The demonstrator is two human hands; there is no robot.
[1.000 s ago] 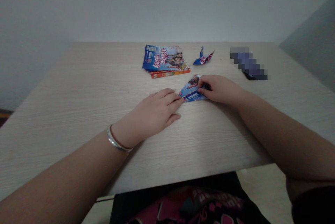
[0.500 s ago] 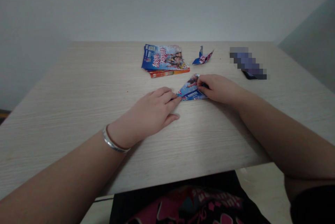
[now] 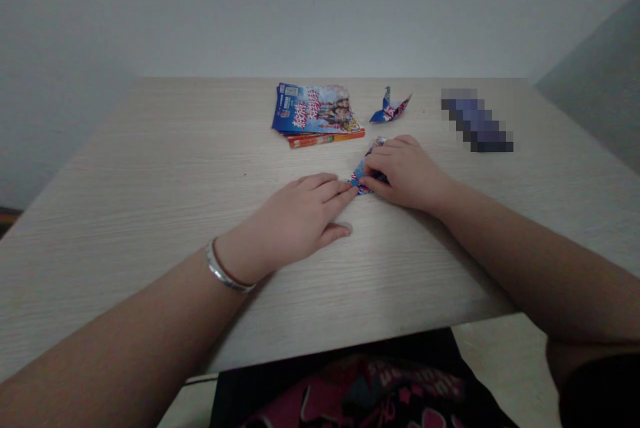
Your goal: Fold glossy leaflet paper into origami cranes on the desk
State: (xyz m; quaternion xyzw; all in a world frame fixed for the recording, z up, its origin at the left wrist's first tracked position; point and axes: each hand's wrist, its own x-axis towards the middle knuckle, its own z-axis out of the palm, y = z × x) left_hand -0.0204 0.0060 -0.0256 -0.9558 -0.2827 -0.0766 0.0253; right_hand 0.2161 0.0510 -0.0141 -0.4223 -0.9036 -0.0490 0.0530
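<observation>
A folded piece of blue printed paper (image 3: 361,171) lies on the table between my hands. My left hand (image 3: 305,218) rests flat with fingers outstretched, its fingertips against the paper's left tip and its thumb apart on the table. Over the paper's middle and right part, my right hand (image 3: 405,171) has its fingers curled, thumb and fingertips closed on the fold close to the left fingertips. Much of the paper is hidden beneath that hand. Behind it stands a folded paper crane (image 3: 390,110) in the same blue print.
A stack of printed leaflets (image 3: 317,110), with orange sheets below, lies behind my left hand. At the right back is a pixelated dark, flat object (image 3: 477,121). The pale wooden table (image 3: 165,168) meets a wall at its far edge.
My right hand has slid left along the paper, toward the left fingertips, and now covers more of it. My left hand appears slightly further right, still touching the paper's tip.
</observation>
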